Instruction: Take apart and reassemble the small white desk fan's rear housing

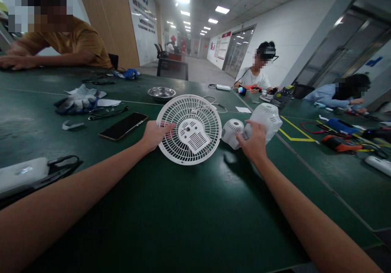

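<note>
My left hand grips the left rim of a round white fan grille, fingers over its ribs and thumb at the edge. The grille is tilted up so its slotted centre plate faces me. My right hand is open, fingers apart, at two white plastic housings. Its thumb is by the smaller vented housing, and its fingers overlap the larger, translucent-looking housing. Whether the fingertips press on either housing I cannot tell. The smaller housing sits close to the right rim of the grille.
A phone, gloves and a metal bowl lie on the green table. A white device is at the left edge. Right are yellow tape and an orange-black tool. Other people sit around the table.
</note>
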`<control>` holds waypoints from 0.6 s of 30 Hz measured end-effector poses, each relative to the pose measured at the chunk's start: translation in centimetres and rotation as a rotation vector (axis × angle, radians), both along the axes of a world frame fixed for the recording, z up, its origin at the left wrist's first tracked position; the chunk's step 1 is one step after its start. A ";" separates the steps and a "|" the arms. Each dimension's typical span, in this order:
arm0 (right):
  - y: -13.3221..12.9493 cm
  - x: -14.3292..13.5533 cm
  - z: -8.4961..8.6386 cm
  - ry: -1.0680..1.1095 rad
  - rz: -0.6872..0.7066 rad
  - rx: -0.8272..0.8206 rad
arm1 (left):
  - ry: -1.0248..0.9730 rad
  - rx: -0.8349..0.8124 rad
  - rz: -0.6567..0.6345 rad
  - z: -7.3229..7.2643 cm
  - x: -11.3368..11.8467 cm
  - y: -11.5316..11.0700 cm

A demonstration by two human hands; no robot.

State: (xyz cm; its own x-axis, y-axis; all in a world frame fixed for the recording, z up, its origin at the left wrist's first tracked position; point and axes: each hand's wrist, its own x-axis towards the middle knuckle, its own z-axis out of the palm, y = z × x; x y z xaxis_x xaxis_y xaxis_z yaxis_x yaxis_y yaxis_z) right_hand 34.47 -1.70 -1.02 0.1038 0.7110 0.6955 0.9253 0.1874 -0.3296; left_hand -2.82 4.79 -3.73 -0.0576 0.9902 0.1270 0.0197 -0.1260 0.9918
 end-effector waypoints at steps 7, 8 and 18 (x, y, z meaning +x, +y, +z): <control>0.9 5.0 0.2 0.322 -0.374 0.113 | -0.014 -0.032 -0.011 -0.3 -0.2 0.4; 1.3 5.6 -0.3 0.427 -0.361 0.019 | -0.017 -0.034 -0.012 -0.3 -0.2 0.4; 3.1 7.2 -2.4 0.579 -0.386 -0.120 | -0.012 -0.026 -0.002 -0.5 -0.2 0.5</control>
